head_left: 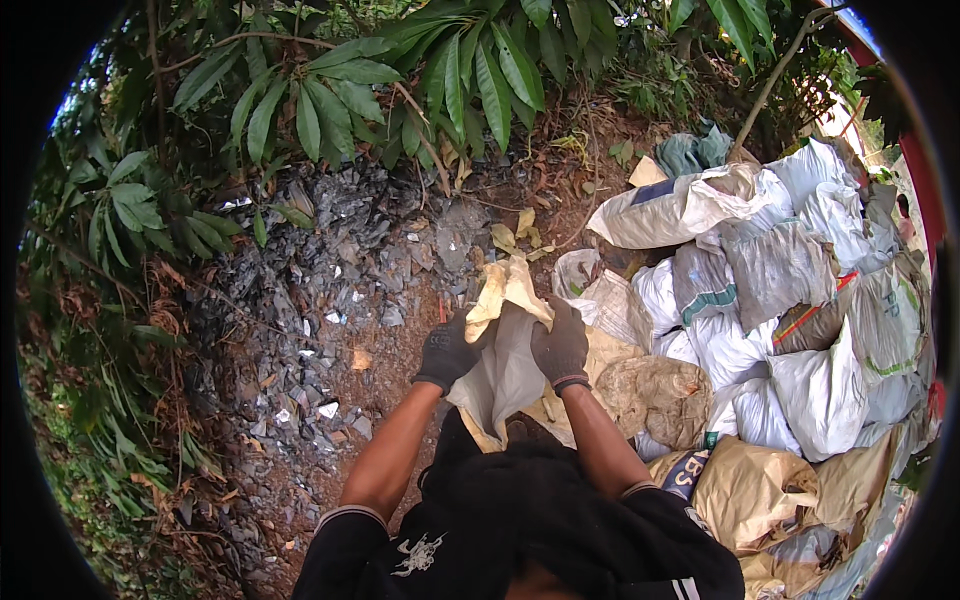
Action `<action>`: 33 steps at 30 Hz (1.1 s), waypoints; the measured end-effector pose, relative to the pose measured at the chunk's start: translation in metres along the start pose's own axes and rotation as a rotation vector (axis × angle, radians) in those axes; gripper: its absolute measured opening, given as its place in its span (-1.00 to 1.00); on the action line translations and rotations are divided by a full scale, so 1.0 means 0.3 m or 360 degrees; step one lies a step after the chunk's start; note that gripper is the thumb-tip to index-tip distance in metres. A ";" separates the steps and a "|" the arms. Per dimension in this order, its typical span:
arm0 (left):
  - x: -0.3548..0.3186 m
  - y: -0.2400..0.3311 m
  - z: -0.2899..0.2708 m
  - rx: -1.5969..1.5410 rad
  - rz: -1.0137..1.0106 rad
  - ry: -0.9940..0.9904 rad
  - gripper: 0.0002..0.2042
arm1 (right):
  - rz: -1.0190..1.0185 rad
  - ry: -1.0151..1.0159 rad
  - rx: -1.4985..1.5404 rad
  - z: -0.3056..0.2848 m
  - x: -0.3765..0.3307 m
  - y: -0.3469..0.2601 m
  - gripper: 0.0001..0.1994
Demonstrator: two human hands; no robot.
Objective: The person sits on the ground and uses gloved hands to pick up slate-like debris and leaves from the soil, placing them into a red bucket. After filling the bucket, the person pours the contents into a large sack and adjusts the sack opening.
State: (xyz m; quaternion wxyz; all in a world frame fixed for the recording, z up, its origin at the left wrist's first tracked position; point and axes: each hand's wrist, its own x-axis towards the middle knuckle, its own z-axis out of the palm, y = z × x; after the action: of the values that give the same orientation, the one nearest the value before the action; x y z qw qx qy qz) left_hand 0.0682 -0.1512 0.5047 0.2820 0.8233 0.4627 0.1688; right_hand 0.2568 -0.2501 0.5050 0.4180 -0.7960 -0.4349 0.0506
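Two gloved hands spread the mouth of a pale tan sack (512, 345) above the ground, close in front of the person's black shirt (510, 530). The left hand (447, 352) grasps the sack's left edge, and the right hand (560, 346) grasps its right edge; the fingers are partly hidden by the folded cloth. Between them the grey lining shows, and the upper rim stands up in a crumpled, cream-coloured flap.

The work is outdoors, on bare reddish-brown ground (345, 465) rather than at a desk. Left of the sack, dark, glossy shards (350, 215) lie thickly over the soil, thinning toward the person, with a few bright white pieces among them. Dry yellowish leaves (512, 235) lie just beyond the sack.

Along the right side, a heap of stuffed sacks (780, 270) rises, mostly white and grey, stacked against one another. A stained brown sack (655, 398) lies near the right hand, and a shiny tan sack (755, 490) sits at the near end of the heap. Long green leaves (495, 90) hang over the far edge, and dense foliage (130, 210) borders the left. A red edge (915, 180) curves past the heap at the far right.
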 end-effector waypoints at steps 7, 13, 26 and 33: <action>0.003 0.136 0.031 -0.0132 0.0169 0.0028 -0.57 | -0.0020 0.0294 0.1000 0.065 0.155 0.004 -0.78; -0.008 0.262 -0.134 -0.0444 0.0304 0.0118 -0.56 | -0.0090 0.0008 0.1729 -0.175 0.193 -0.203 -0.81; -0.171 0.626 0.156 -0.0005 0.0619 -0.0644 -0.69 | 0.0626 0.0859 -0.0180 -0.389 0.235 0.313 -0.71; -0.292 0.726 0.162 0.0113 0.0681 -0.0950 -0.74 | 0.0798 0.0760 -0.0271 -0.473 0.072 0.539 -0.63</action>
State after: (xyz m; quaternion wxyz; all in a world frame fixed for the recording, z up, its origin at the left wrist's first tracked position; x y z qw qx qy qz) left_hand 0.1944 -0.3310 0.6003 0.3341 0.9237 0.1831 -0.0398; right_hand 0.4382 -0.3666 0.4882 0.4145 -0.8994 -0.1188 -0.0724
